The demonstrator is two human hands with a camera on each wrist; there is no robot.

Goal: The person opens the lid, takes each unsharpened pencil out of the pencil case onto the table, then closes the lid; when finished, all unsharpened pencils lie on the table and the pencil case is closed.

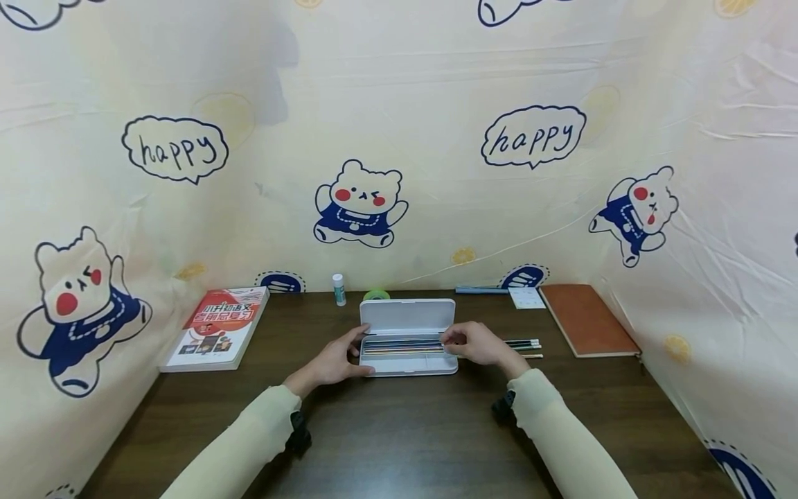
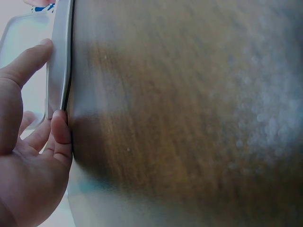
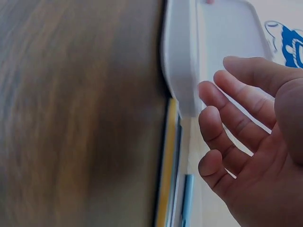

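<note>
We see the left hand [image 1: 335, 357] with its grip clamped on the left end of the open pencil case [image 1: 408, 371], far-middle on the counter [image 1: 399, 430]; the right hand [image 1: 479, 343], fingers apart, hovers at its right end near some pencils [image 1: 522, 343].

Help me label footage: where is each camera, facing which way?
Head: worn on the head, facing forward and down at the case; left hand, right hand, sleeves show.
Left wrist: worn there, facing case and table; left hand shows.
Right wrist: worn there, facing case and pencils; right hand shows.
Both wrist views share the case.
</note>
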